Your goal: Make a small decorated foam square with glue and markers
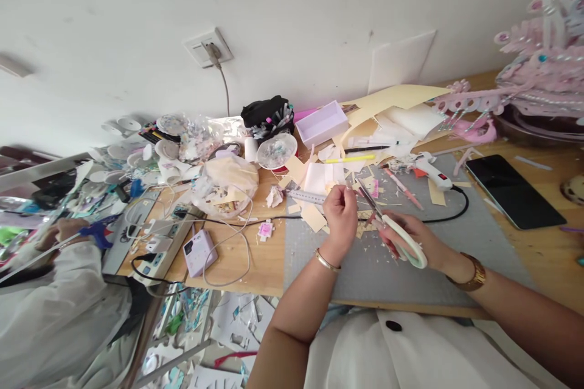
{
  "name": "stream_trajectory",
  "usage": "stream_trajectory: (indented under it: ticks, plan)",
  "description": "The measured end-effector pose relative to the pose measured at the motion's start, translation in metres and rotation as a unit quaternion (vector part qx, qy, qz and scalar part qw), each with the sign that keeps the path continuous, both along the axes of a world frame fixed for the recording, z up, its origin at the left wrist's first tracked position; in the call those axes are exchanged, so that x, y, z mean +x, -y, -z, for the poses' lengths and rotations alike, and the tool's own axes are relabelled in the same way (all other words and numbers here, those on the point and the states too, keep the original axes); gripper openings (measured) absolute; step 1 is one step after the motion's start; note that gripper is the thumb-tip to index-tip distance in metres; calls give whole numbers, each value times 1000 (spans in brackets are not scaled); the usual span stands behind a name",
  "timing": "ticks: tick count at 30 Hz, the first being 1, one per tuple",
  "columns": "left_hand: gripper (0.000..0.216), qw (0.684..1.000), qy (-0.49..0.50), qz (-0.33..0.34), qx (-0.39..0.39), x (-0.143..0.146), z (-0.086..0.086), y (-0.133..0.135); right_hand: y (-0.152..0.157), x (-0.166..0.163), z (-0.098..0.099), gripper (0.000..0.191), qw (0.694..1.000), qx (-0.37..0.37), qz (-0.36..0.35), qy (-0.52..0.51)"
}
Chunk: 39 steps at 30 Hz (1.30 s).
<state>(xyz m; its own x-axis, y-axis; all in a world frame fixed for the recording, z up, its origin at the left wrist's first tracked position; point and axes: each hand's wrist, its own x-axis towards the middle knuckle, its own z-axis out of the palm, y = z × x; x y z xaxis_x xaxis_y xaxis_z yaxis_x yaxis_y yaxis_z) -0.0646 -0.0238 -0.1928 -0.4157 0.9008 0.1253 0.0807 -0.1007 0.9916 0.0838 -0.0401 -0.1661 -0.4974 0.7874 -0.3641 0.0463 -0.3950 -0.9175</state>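
My right hand (409,236) is closed around white-handled scissors (405,239), whose metal blades point up and left. Close to the blade tips, my left hand (341,213) is closed with the fingers curled together; whatever it may hold is too small or hidden to name. Pale cream paper pieces (313,217) and a clear ruler (306,196) lie beside the left hand. Beneath both hands spreads a grey cutting mat (347,273) strewn with small scraps.
A white glue gun (434,171) with a black cable, a pink pen (404,188) and a black phone (515,190) lie to the right. A lilac box (322,124) stands behind. A power strip (159,252) sits left, near a co-worker's hand holding a blue glue gun (98,231).
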Motion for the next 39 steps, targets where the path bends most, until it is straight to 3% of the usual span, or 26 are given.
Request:
stream_trajectory:
  ticks: [16, 30, 39]
  plan:
    - [42, 1000, 3, 3, -5, 4, -4, 4, 1, 1, 7, 50, 1000, 18, -1, -4]
    - [48, 999, 41, 12, -11, 6, -1, 3, 1, -2, -1, 53, 1000, 9, 5, 3]
    - [46, 999, 36, 18, -15, 5, -1, 4, 1, 0, 5, 44, 1000, 14, 7, 0]
